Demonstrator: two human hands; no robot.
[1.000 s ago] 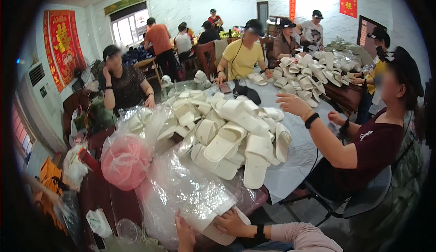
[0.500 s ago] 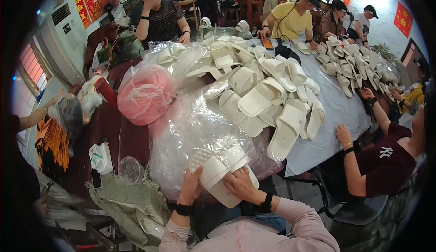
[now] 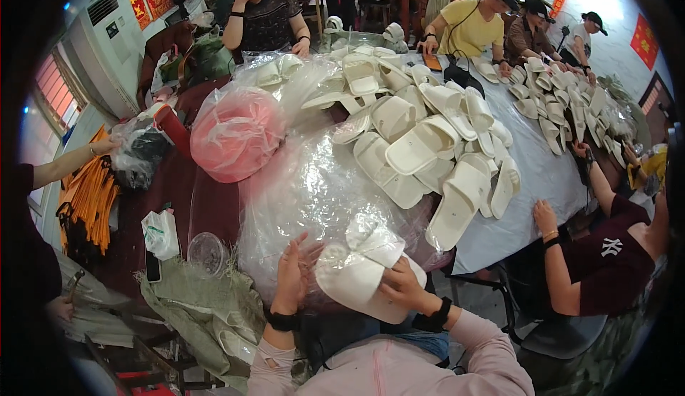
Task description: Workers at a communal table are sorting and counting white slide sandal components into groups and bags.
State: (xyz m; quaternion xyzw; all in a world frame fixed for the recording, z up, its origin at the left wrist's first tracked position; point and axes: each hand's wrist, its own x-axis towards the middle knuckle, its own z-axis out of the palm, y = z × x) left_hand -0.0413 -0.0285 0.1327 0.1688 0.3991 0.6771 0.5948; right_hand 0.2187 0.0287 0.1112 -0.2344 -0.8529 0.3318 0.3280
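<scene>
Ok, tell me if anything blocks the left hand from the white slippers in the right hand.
Nothing visible does. The left hand, open with blurred fingers, is just left of the white slippers that the right hand holds. Clear plastic appears behind them rather than between.

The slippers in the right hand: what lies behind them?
Behind the slippers, clear plastic lies over the table. What they and the right hand cover cannot be seen.

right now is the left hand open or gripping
Open: the left hand has its fingers extended beside the white slippers, which the right hand holds.
</scene>
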